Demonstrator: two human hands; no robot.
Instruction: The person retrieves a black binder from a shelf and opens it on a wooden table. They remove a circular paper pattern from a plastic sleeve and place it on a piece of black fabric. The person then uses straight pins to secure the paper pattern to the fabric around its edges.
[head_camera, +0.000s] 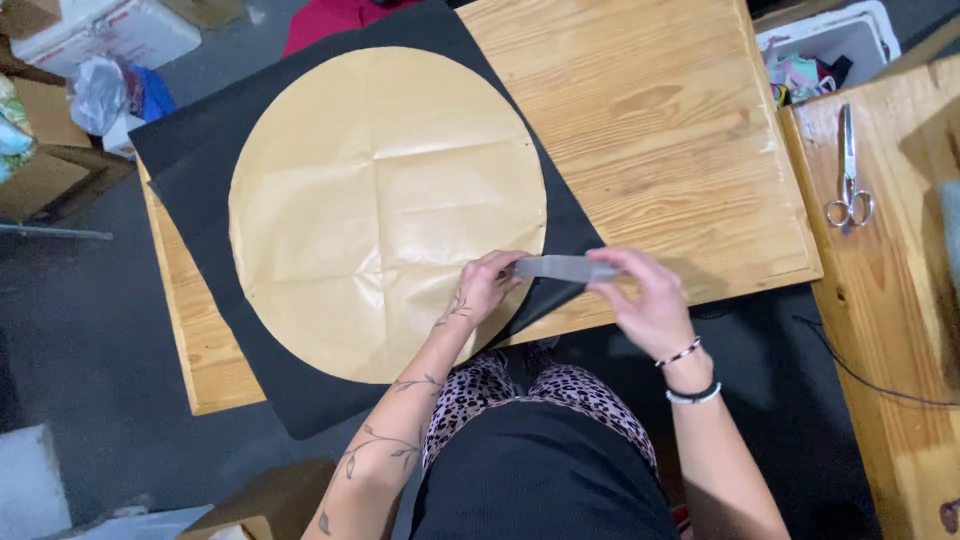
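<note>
A short grey strip (566, 267), flat and tape-like, was held level between both hands above the near edge of the wooden table (660, 130). The left hand (484, 287) pinched its left end between closed fingertips; the right hand (648, 300) gripped its right end, fingers curled over the top. The strip hung just over the near right edge of a round tan paper pattern (385, 205).

The pattern lay flat on a sheet of black fabric (200, 170), creased in a cross through its middle. The fabric was spread at an angle across the left half of the table, with its corners overhanging the far, left and near edges. One fabric corner near the hands was folded up.

As judged from the layout, the pattern was already positioned. No cut showed in the fabric around the circle, and whether the pattern was fastened anywhere could not be told.

A pair of metal scissors (848, 170) lay untouched on a second wooden surface (880, 330) to the right, well apart from the hands.
</note>
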